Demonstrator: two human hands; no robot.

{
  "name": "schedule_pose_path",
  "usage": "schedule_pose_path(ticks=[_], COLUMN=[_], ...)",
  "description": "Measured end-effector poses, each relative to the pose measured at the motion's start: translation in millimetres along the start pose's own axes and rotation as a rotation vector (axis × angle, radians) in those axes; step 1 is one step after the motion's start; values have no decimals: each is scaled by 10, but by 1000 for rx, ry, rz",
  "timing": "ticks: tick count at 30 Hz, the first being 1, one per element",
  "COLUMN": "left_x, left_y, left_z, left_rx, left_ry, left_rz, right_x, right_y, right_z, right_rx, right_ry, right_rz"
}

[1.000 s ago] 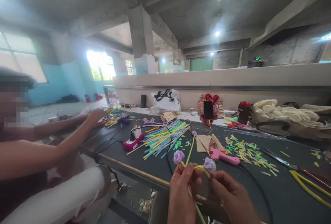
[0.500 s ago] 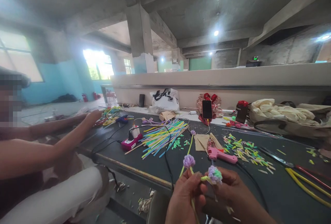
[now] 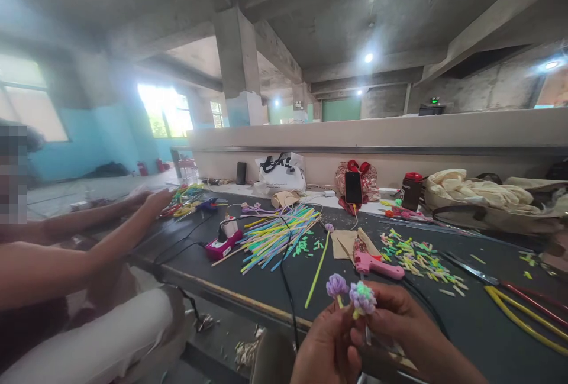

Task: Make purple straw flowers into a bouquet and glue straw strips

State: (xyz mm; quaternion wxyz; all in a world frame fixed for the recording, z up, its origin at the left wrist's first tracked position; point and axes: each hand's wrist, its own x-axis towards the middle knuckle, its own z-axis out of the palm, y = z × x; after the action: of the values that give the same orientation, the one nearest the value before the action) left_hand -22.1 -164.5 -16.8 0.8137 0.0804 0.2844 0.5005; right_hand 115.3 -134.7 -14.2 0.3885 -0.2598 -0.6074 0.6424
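Low in the head view, my left hand is closed, pinching the stems of two fuzzy pipe-cleaner flowers. One is a plain purple flower; beside it is a purple-and-green flower on a yellow-green stem. My right hand has its fingers closed at the right side of the purple-and-green flower's head. Much of both stems is hidden by my fingers. Just beyond my hands, a pink glue gun lies on brown paper. A third flower with a green stem rests left of it on the table.
A bundle of coloured pipe cleaners lies left of centre near a magenta power strip. Short cut pieces and scissors are at right. A black cable hangs over the edge. A co-worker's arm reaches in at left.
The purple-and-green flower has turned more upright and come closer to the plain purple one, which has shifted right. My hands have moved slightly right. The view has shifted a little.
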Motion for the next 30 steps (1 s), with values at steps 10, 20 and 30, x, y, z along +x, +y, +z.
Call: schedule_pose_path(ticks=[10, 20, 30], left_x=[86, 85, 67], left_y=[-51, -52, -52], left_z=[-94, -77, -85], left_rx=[20, 16, 67], left_ry=[0, 8, 16], left_rz=[25, 11, 39], right_x=[41, 47, 121], right_y=[72, 54, 121], right_z=[-80, -20, -12], right_rx=[-43, -47, -4], right_ry=[-47, 42, 233], right_rz=[6, -36, -81])
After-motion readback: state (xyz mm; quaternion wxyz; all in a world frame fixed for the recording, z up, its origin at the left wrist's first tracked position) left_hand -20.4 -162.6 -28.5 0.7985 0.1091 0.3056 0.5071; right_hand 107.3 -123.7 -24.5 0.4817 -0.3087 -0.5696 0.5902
